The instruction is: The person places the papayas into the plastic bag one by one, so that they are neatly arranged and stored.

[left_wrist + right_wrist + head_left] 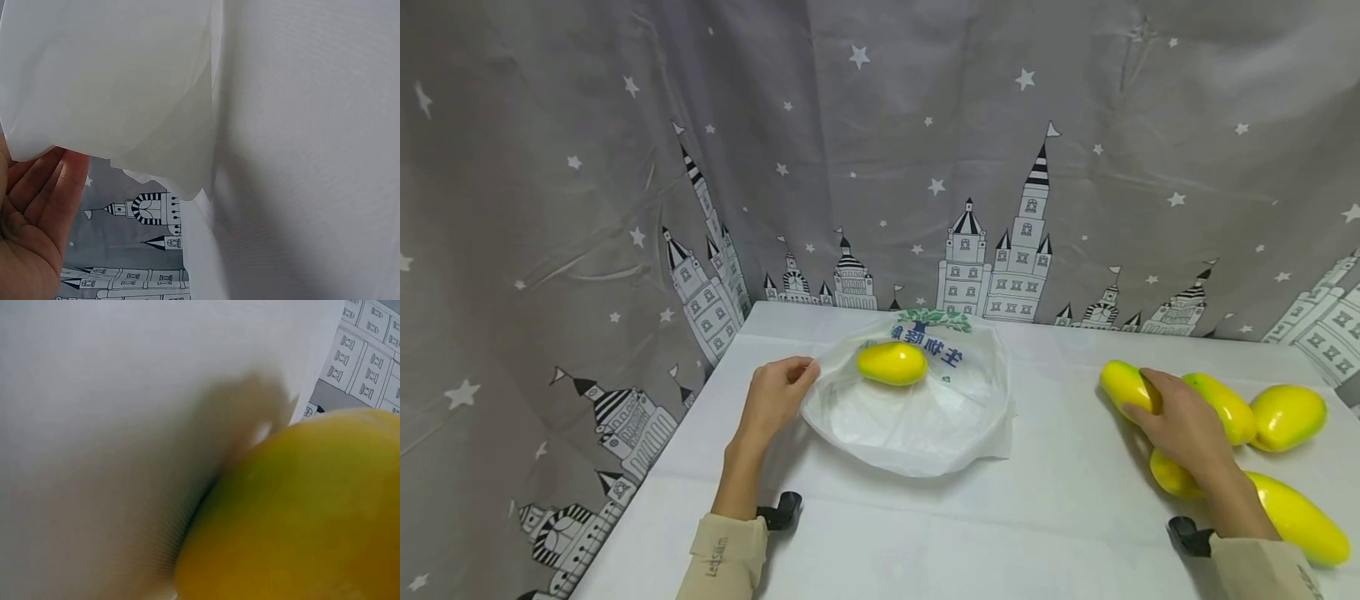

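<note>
A white plastic bag [925, 429] lies spread with its mouth wide, green and blue print on its back wall. One yellow mango [892, 364] rests inside it. At the bag's left rim, my left hand [775, 398] pinches the edge between thumb and fingers; the left wrist view shows the fingers [62, 187] behind the thin plastic [112, 81]. To the right, my right hand [1183, 425] grips a yellow mango [1123, 383] at the left of a group. A large yellow-green mango surface [300, 512] fills much of the right wrist view, where the hand itself is not clearly seen.
Around my right hand lie more mangoes: one behind it [1221, 404], one at the far right [1290, 417], one partly under the hand [1172, 475] and one near the forearm [1296, 517]. A grey castle-print curtain [880, 150] hangs behind the white table [955, 542].
</note>
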Action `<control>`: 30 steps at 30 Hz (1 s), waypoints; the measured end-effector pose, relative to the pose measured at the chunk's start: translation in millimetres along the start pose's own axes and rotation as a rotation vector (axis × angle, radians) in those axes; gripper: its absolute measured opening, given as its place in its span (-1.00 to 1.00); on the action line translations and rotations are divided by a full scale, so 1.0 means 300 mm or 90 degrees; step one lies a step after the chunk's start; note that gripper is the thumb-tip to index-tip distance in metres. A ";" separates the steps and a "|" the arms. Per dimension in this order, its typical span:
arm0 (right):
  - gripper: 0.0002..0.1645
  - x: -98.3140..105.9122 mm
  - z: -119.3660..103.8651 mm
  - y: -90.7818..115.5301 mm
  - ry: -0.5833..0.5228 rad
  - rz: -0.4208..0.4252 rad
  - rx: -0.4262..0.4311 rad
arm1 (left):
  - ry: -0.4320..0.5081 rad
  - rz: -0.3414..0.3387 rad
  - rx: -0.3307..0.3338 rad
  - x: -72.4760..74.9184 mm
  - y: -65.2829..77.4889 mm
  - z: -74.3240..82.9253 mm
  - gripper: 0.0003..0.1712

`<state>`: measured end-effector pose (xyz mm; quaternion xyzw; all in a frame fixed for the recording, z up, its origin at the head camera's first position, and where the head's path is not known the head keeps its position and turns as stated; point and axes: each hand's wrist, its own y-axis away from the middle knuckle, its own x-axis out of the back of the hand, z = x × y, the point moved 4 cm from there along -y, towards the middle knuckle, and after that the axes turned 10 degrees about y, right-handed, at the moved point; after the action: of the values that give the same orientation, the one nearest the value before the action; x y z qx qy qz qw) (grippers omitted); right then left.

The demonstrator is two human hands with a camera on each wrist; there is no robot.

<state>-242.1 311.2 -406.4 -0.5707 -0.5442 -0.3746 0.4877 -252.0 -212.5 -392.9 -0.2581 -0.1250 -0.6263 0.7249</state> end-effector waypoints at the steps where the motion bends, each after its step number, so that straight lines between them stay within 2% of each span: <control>1: -0.17 0.000 -0.003 0.002 0.001 0.005 0.000 | 0.001 0.001 -0.002 0.000 0.000 0.000 -0.64; 6: -0.16 0.002 -0.011 0.006 0.006 0.023 0.004 | 0.004 0.004 -0.007 0.003 0.002 -0.001 -0.64; 22: -0.15 0.021 -0.036 -0.001 -0.019 0.027 0.011 | 0.017 0.003 -0.006 0.004 -0.001 0.001 -0.65; 30: -0.18 0.036 -0.057 0.001 -0.031 0.056 0.022 | 0.017 0.004 -0.009 0.002 -0.001 0.004 -0.64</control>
<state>-238.6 297.5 -391.8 -0.5946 -0.5364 -0.3293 0.5003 -251.9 -212.5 -391.5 -0.2551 -0.1104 -0.6284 0.7265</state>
